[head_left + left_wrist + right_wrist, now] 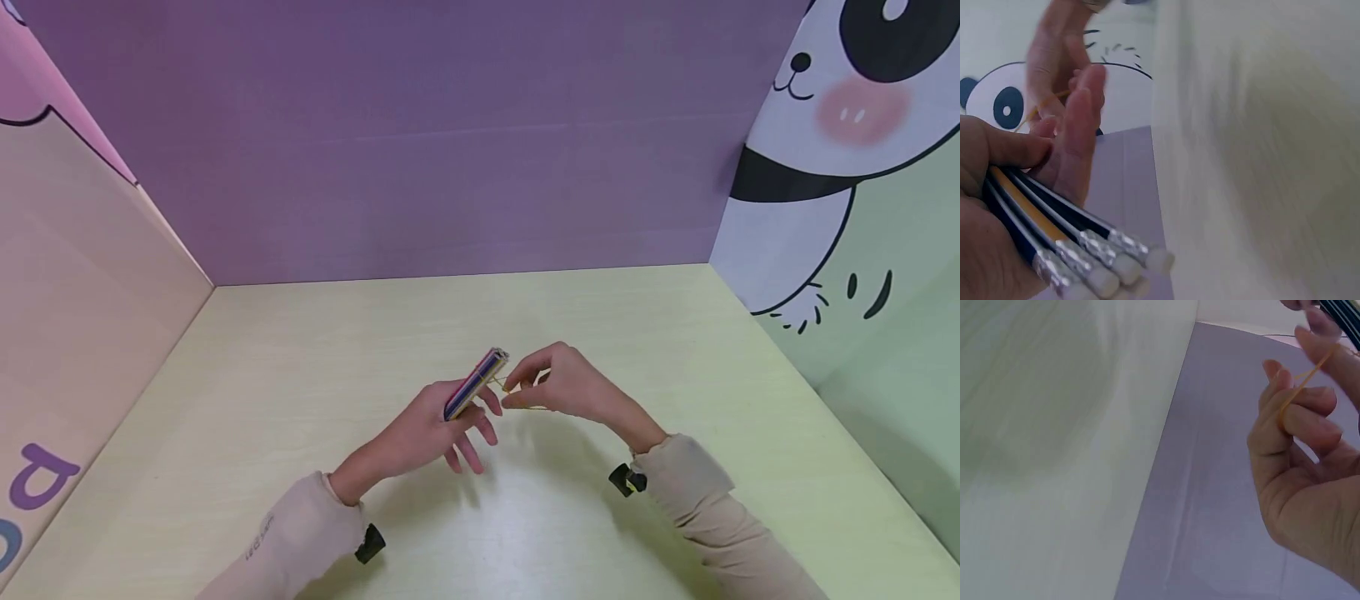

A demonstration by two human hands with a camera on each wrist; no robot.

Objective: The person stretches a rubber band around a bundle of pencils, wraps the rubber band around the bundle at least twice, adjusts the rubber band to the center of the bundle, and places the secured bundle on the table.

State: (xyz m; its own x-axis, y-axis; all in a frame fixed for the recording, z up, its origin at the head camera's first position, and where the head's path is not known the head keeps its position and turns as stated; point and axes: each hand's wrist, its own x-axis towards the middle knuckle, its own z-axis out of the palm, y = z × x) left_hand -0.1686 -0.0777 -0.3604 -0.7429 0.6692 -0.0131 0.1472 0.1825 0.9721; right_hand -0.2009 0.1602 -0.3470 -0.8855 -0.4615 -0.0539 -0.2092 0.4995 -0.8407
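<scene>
A bundle of several pencils (477,383) slants upward in my left hand (423,429), gripped between the thumb and palm while the other fingers reach out toward the right. In the left wrist view their white erasers (1102,282) and silver ferrules point at the camera; the barrels are dark blue, with one yellow-orange. My right hand (570,385) is just to the right of the bundle, fingers curled around a thin orange rubber band (1307,381). The band is stretched from those fingers toward the far end of the pencils.
Both hands are above a pale wooden table (300,342). A purple panel (450,167) stands along its back, with a pinkish panel (82,275) on the left and a panda-print panel (862,250) on the right. Small black devices (370,543) hang at the cuffs.
</scene>
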